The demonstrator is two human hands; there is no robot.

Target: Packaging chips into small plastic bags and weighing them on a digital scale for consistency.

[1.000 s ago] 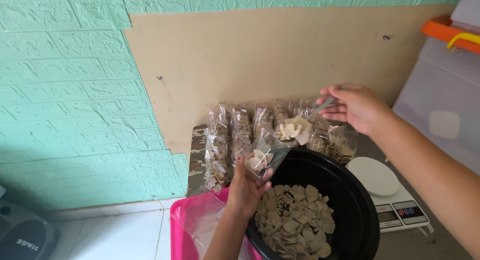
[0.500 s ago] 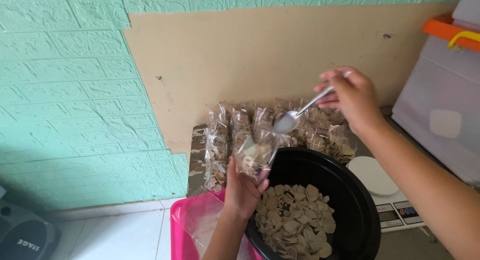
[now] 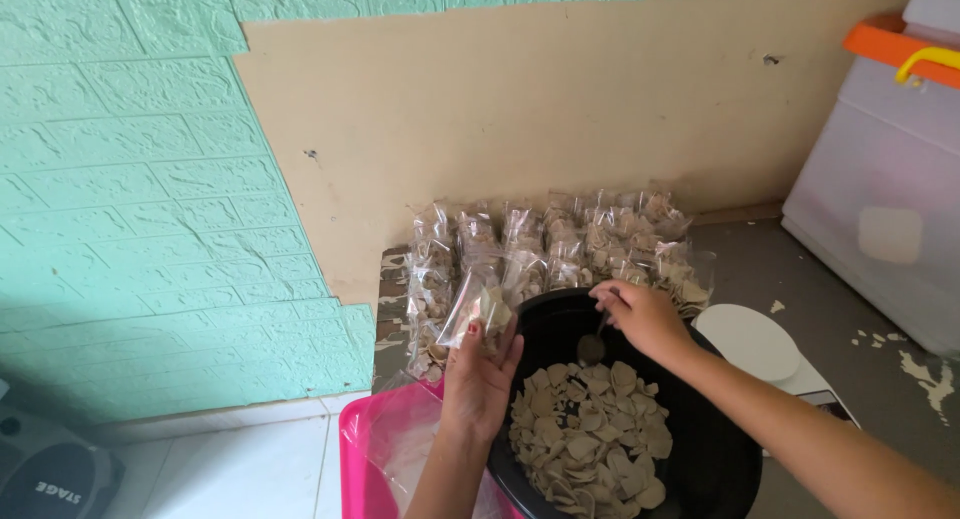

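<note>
My left hand [image 3: 480,371] holds up a small clear plastic bag [image 3: 478,307] partly filled with pale beige chips, just left of a big black bowl [image 3: 700,459]. The bowl holds a heap of the same chips [image 3: 590,429]. My right hand [image 3: 640,314] is lowered over the bowl's far rim, gripping a metal spoon [image 3: 592,347] whose head dips toward the chips.
Several filled clear bags [image 3: 560,244] stand in rows against the tan wall board behind the bowl. A white kitchen scale [image 3: 750,344] sits right of the bowl. A pink tub [image 3: 375,459] lies front left, a translucent storage box with an orange lid [image 3: 880,179] at far right.
My right hand tipped the spoon's chips into the bag, then dropped from above the bags down into the bowl. The left hand kept holding the bag up.
</note>
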